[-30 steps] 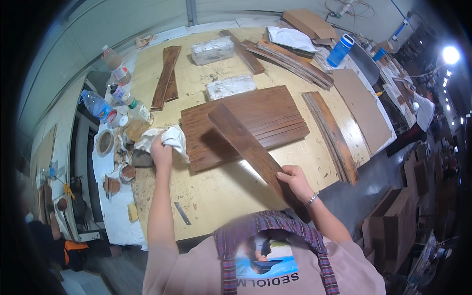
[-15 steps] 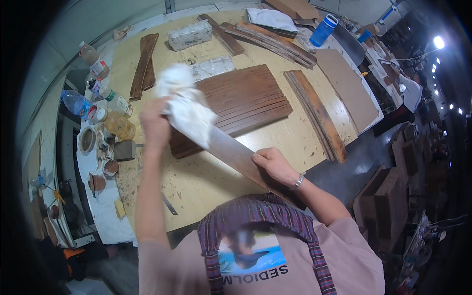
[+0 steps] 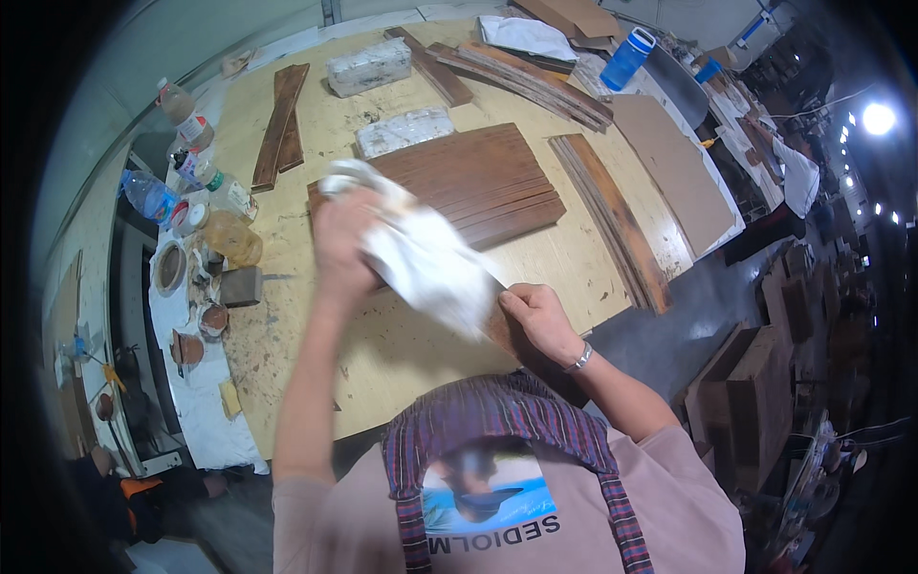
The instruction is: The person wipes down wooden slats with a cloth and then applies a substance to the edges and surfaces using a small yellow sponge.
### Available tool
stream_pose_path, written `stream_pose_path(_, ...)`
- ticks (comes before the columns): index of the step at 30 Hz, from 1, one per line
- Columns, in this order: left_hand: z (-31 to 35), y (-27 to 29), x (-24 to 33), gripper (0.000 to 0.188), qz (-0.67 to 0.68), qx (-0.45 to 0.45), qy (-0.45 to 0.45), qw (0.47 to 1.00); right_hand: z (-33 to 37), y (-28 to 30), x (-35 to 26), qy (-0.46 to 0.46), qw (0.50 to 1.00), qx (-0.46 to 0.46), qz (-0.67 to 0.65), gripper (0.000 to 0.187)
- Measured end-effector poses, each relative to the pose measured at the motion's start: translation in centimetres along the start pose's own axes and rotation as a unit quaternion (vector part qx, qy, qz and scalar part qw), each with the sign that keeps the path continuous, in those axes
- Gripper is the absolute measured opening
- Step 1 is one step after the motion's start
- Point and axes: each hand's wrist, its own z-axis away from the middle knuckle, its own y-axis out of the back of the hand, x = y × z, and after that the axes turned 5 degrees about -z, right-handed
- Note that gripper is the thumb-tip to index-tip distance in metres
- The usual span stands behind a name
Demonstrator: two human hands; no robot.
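My left hand [image 3: 346,247], blurred by motion, is closed on a white cloth [image 3: 428,263] that lies along a narrow brown wooden board [image 3: 503,335]. The cloth covers most of the board, so only its near end shows. Closer to my body, my right hand [image 3: 543,323] grips that near end, thumb on top. Beyond the cloth, a row of dark brown boards [image 3: 469,177] lies side by side on the pale worktable [image 3: 382,383], partly hidden by my left hand and the cloth.
Bottles and jars [image 3: 229,239] line the table's left edge, near a grey block [image 3: 241,286]. Wrapped blocks [image 3: 369,67] and loose strips [image 3: 279,129] lie at the back. More strips [image 3: 612,225] and a cardboard sheet [image 3: 674,172] lie right. A blue bottle [image 3: 628,59] stands far right.
My left hand and the cloth have slid along the board toward my right hand, covering more of it. My right hand has stayed nearly in place, still gripping the board.
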Motion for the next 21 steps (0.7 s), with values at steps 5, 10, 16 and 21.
stream_pose_path(5, -0.9, 3.6, -2.6, 0.033, -0.090, 0.128, 0.079, 0.984, 0.5, 0.8, 1.6, 0.008, 0.998, 0.062, 0.006, 0.035)
stream_pose_path(10, 6.9, -5.4, 9.1, 0.023, 0.172, -0.128, -0.152, 0.965, -2.4, 0.7, -0.4, -0.013, 0.993, 0.113, -0.030, 0.036)
stream_pose_path(16, 4.6, -1.9, 7.1, 0.026, 0.275, -0.166, 0.045, 0.946, -4.8, 1.9, -2.0, 0.089, 0.963, 0.207, -0.149, 0.031)
stream_pose_path(21, -2.2, -2.0, 8.8, 0.036, 0.100, -0.093, -0.116, 0.984, -6.5, -1.5, -6.3, 0.061, 0.881, 0.197, -0.427, 0.029)
